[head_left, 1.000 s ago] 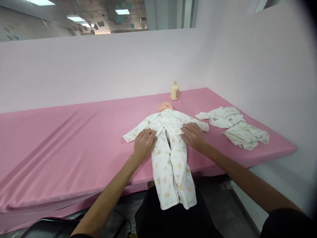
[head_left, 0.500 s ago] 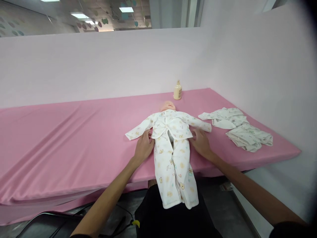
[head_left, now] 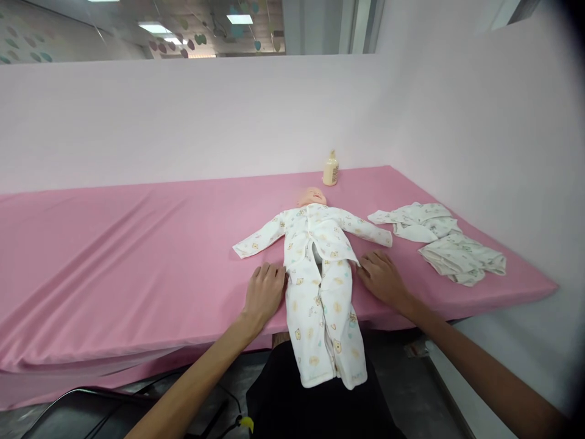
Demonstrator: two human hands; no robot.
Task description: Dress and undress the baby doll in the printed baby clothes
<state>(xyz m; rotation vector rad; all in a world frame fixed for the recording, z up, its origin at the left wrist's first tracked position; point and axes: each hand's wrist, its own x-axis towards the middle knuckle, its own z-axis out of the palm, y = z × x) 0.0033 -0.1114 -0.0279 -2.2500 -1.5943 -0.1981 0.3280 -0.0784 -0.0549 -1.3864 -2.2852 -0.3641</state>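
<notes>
A doll [head_left: 312, 196] lies on its back in a white baby top [head_left: 305, 235] with small bear prints, arms spread. Matching baby trousers [head_left: 307, 323] cover its legs and hang over the near table edge. At the top's left side, my left hand [head_left: 265, 291] is closed, its curled fingers at the hem corner. My right hand [head_left: 382, 279] pinches the opposite hem corner, which is drawn out to a point. A dark gap shows between the top and trousers at the middle front. My fingertips are partly hidden.
A cream pump bottle [head_left: 330, 170] stands behind the doll's head. Folded white printed clothes [head_left: 461, 256] lie to the right on the pink table cover [head_left: 137, 262]. White walls [head_left: 205, 122] border the back and right. A black chair [head_left: 86, 411] stands at lower left.
Both hands have moved toward me along the doll's sides. The top's hem has come down with them, its right corner now stretched outward.
</notes>
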